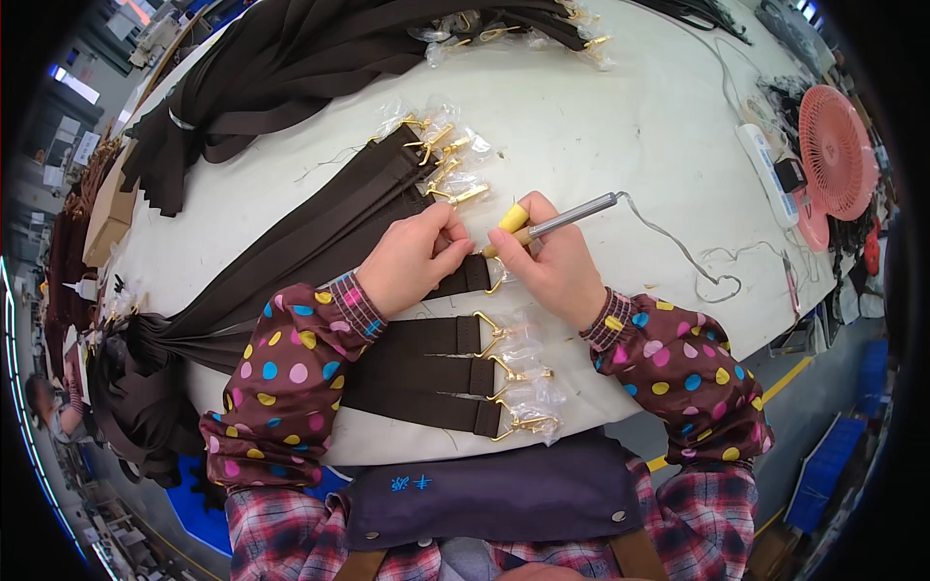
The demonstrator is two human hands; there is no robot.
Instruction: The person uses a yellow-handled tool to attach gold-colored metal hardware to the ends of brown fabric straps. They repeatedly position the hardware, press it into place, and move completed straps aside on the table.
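Note:
My left hand (415,257) presses down on the end of a dark brown webbing strap (470,276) that has a gold clip at its tip. My right hand (552,259) grips a pen-like heated tool (562,222) with a yellow collar and a grey metal barrel, its tip at the strap end next to my left fingers. Three more brown straps (417,373) with gold clips in clear wrap lie just below my hands. Another stack of straps (378,184) with wrapped clips lies above my left hand.
A grey cord (693,259) runs from the tool across the white table (601,126) to a white power strip (765,174). A pink fan (835,150) stands at the right edge. A pile of brown straps (281,58) covers the far left. Cardboard box (108,208) at left.

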